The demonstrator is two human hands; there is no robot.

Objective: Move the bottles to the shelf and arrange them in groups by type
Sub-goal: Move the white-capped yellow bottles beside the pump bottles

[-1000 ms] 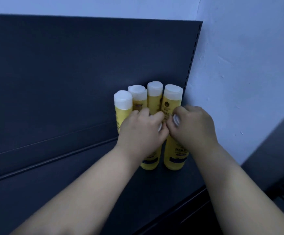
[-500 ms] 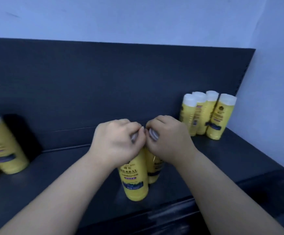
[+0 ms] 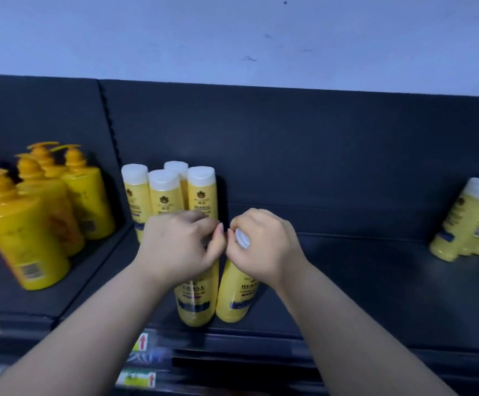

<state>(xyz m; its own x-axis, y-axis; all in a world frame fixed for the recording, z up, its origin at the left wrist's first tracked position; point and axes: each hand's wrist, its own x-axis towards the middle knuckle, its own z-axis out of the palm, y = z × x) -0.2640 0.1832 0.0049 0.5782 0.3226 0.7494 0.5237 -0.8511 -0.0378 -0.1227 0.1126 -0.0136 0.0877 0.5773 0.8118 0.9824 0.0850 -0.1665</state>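
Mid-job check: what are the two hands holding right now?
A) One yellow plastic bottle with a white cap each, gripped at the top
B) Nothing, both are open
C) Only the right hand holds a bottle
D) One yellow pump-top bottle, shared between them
A: the left hand grips the top of the left yellow white-capped bottle, and the right hand grips the right yellow white-capped bottle, side by side near the dark shelf front.

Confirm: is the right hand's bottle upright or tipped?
Upright, slightly leaning: the bottle has its white cap up in the right hand, base down.
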